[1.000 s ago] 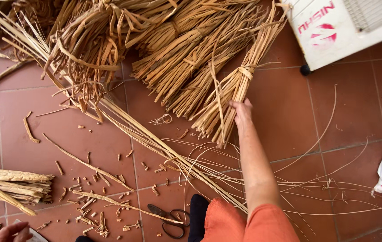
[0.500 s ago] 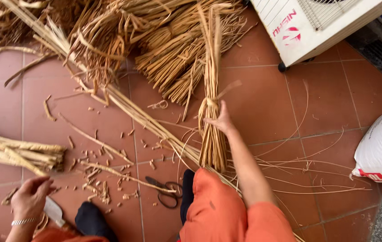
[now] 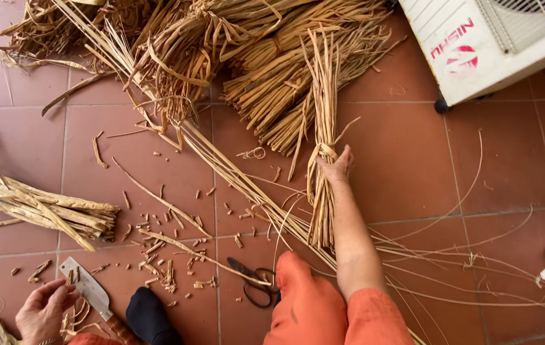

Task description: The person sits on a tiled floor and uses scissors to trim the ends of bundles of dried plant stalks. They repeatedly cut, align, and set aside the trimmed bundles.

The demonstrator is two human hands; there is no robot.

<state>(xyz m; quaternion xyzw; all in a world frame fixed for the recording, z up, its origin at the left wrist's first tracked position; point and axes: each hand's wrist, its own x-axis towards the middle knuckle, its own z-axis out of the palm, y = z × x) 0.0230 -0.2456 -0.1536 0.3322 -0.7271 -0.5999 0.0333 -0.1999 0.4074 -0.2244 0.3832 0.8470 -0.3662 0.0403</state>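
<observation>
Straw-coloured, a tied bundle of dried reed strips (image 3: 323,160) lies on the red tile floor (image 3: 406,160), the right hand (image 3: 336,167) clasped around its knot. Just behind sits a heap of similar bundles (image 3: 266,57). Black-handled scissors (image 3: 253,281) lie near. The left hand (image 3: 42,312), fingers loosely curled, rests by a broad steel knife (image 3: 87,291).

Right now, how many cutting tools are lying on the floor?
2: black-handled scissors on the tiles beside the orange-clad knee, and a broad-bladed knife by the left hand. Others may be hidden under the cane bundles.
</observation>
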